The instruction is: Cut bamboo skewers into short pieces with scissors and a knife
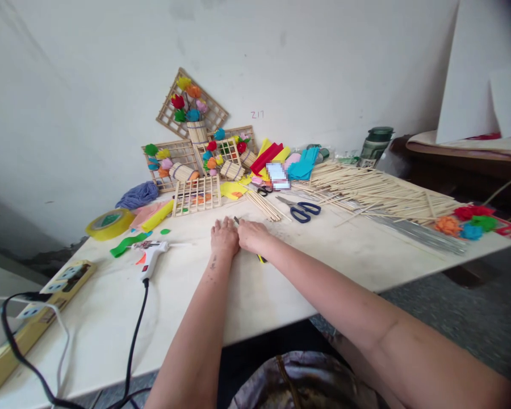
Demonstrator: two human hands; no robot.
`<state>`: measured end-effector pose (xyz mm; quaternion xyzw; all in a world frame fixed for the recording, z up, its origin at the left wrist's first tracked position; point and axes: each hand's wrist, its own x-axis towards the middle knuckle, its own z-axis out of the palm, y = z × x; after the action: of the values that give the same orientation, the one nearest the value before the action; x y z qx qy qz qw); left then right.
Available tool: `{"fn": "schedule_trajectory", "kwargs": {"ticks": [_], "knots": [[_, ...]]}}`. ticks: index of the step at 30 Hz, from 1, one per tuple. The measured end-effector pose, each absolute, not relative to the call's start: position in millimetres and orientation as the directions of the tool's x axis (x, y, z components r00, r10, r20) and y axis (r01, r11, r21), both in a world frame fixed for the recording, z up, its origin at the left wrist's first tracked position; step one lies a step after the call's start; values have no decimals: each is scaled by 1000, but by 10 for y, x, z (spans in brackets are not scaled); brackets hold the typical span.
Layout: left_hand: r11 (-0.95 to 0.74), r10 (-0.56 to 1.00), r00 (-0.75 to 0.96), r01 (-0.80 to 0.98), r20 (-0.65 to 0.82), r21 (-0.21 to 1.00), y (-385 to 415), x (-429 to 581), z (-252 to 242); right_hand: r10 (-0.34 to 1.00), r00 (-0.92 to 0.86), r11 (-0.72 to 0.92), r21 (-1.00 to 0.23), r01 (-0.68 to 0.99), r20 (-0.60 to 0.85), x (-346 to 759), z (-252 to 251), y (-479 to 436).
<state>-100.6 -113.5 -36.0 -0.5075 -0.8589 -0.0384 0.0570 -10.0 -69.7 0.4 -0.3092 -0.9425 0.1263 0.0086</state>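
Observation:
My left hand rests on the white table with its fingers curled and pressed down; whatever lies under them is hidden. Right beside it, touching, my right hand is closed round a slim yellow-and-black tool, which looks like a utility knife. Its dark tip pokes out past the fingers, and the yellow end shows below the wrist. Just beyond the hands lie a few loose wooden sticks. Blue-handled scissors lie open to the right of them.
A white glue gun, tape roll and power strip lie left. Stick lattices with paper flowers lean on the wall. A stick pile, wires, paper flowers and a green-lidded bottle are right.

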Motion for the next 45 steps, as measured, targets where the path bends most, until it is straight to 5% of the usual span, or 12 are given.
{"fn": "schedule_trajectory", "kwargs": {"ticks": [13, 20, 27, 34, 39, 42, 45], "knots": [[466, 865, -467, 883, 184, 49, -1111, -1054, -428, 623, -782, 743, -303, 597, -13, -254, 25, -471], [482, 795, -518, 855, 316, 188, -1066, -1134, -514, 772, -623, 611, -426, 668, 130, -11, -159, -302], [519, 717, -615, 785, 328, 337, -1108, -1141, -438, 767, -628, 614, -433, 660, 131, -92, -246, -148], [597, 690, -611, 784, 389, 174, -1135, -1124, -414, 742, -655, 642, -428, 636, 141, -157, -235, -58], [672, 677, -670, 732, 305, 116, -1144, -1085, -377, 741, -665, 653, -327, 683, 93, -201, -95, -94], [716, 610, -740, 668, 284, 201, -1155, -1116, -352, 723, -678, 687, -246, 684, 134, -181, -83, -103], [679, 523, -796, 605, 304, 416, -1158, -1176, -340, 669, -682, 742, -208, 637, 297, -141, -123, -137]]}}
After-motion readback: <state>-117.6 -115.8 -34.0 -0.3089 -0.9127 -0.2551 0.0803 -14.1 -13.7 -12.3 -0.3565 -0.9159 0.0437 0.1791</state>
